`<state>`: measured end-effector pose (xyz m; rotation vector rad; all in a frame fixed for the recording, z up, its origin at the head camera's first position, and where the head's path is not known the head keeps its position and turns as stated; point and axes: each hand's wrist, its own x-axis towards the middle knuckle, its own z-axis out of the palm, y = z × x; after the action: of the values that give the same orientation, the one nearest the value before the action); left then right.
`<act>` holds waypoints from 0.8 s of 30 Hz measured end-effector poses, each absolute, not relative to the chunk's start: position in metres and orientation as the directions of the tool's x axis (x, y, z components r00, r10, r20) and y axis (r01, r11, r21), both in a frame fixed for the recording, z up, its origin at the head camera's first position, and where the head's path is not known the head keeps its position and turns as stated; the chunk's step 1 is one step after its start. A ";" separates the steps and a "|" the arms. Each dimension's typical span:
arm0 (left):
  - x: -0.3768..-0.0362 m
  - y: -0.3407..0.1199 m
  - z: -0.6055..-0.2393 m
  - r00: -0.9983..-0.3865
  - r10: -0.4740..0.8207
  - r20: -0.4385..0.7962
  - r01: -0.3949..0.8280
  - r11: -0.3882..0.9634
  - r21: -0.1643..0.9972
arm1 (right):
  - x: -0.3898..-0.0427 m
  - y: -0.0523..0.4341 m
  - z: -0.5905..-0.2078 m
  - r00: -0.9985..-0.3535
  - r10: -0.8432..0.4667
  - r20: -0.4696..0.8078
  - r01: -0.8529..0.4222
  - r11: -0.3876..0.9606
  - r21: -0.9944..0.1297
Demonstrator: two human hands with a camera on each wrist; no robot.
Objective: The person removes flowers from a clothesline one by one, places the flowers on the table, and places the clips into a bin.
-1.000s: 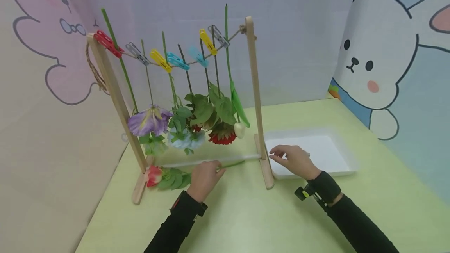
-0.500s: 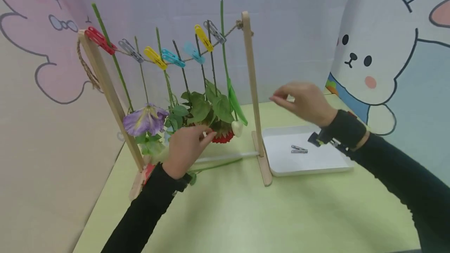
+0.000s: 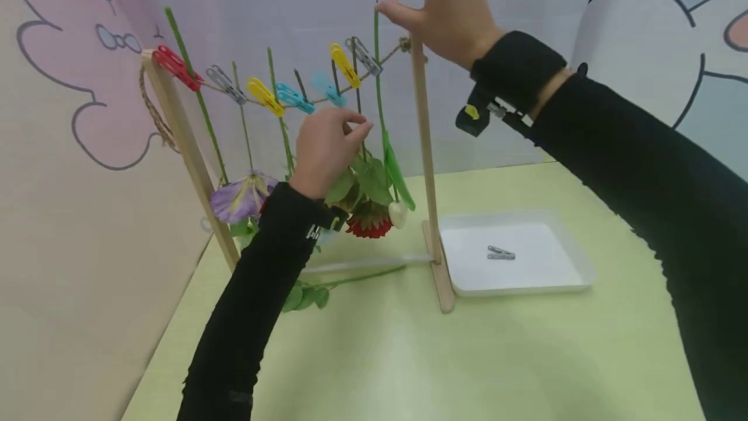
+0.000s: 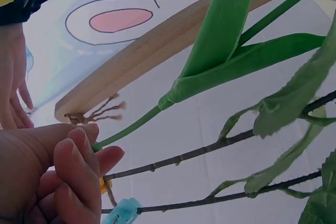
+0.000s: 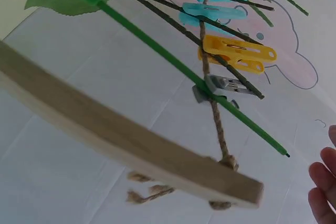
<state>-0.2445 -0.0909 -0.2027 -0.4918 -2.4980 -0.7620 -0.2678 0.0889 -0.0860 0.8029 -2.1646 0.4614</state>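
Observation:
My left hand point(image 3: 330, 148), fingers loosely curled, hovers before the hanging stems, holding nothing. In the right wrist view its fingertips are apart from the green tulip stem point(image 5: 152, 45). High at the right post, my right hand point(image 3: 447, 8) has thumb and forefinger bent but separated, nothing between them. Its thumb is near the stem's top in the head view, while the right wrist view shows a gap. A grey clothespin point(image 3: 363, 57) clips that stem to the rope; the white tulip point(image 3: 398, 214) hangs head down. Beside it are a yellow clothespin point(image 3: 345, 67) and a red flower point(image 3: 371, 221).
A wooden frame's post point(image 3: 426, 148) stands right of the flowers. More clipped flowers hang leftward, including a purple one point(image 3: 242, 199). Another flower's stem point(image 3: 368, 276) lies on the table, its bloom hidden by my left arm. The white tray point(image 3: 526, 288) holds a grey clothespin point(image 3: 500, 253).
My left hand has risen from the flower lying on the table to the hanging stems. The right hand has gone from the tray up and leftward to the top of the post.

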 end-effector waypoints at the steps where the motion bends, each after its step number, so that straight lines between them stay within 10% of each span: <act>1: -0.247 -0.087 -0.202 -0.829 0.188 0.527 0.450 0.783 0.428 | -0.270 0.083 -0.083 -0.537 -0.392 0.747 -0.650 0.757 -0.071; 15: -0.260 -0.051 -0.202 -0.884 0.142 0.446 0.369 0.797 0.478 | -0.287 0.044 -0.060 -0.811 -0.355 0.465 -0.384 0.923 0.037; 24: -0.265 -0.057 -0.203 -0.874 0.166 0.457 0.427 0.710 0.560 | -0.290 0.029 -0.059 -0.855 -0.369 0.364 -0.333 0.929 0.159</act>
<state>-0.2648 -0.0571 -0.2032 -0.4603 -2.5424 -0.9670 -0.2902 0.0286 -0.0591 0.5101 -2.6922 -0.1263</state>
